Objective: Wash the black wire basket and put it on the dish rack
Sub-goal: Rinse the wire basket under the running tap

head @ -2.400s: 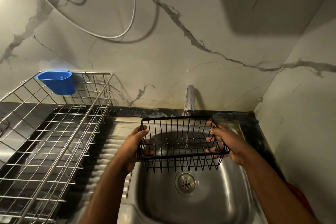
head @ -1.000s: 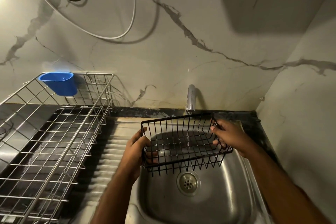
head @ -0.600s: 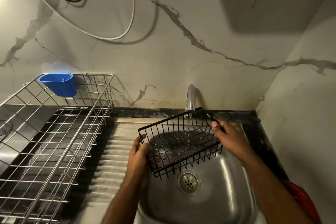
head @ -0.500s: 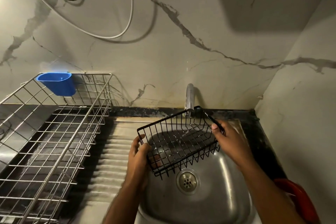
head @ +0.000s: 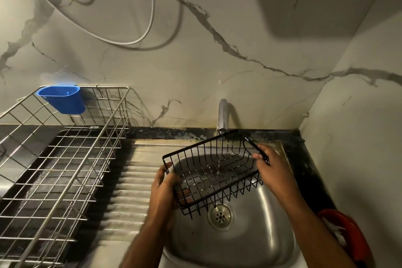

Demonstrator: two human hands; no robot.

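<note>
Black wire is what you have in both hands: the basket (head: 212, 172) sits at lower centre of the head view, held over the steel sink (head: 272, 235), and it is no longer level as it was a couple of seconds ago. You have swung it so the corner toward the tap (head: 223, 115) has risen and the near left corner has dropped toward the drain (head: 220, 215). Your left hand (head: 165, 189) curls round that low corner, fingers showing through the mesh underneath; your right hand (head: 272, 169) has shifted up to pinch the top rim at the raised right end. A thin stream of water falls from the tap through the basket floor. The tilt suggests you are turning the wires under the flow, so the rinse reads as under way, not finished. Your dish rack (head: 65, 169), with its blue cup (head: 63, 99) hooked at upper left, fills the left of the frame, well apart from the basket.
</note>
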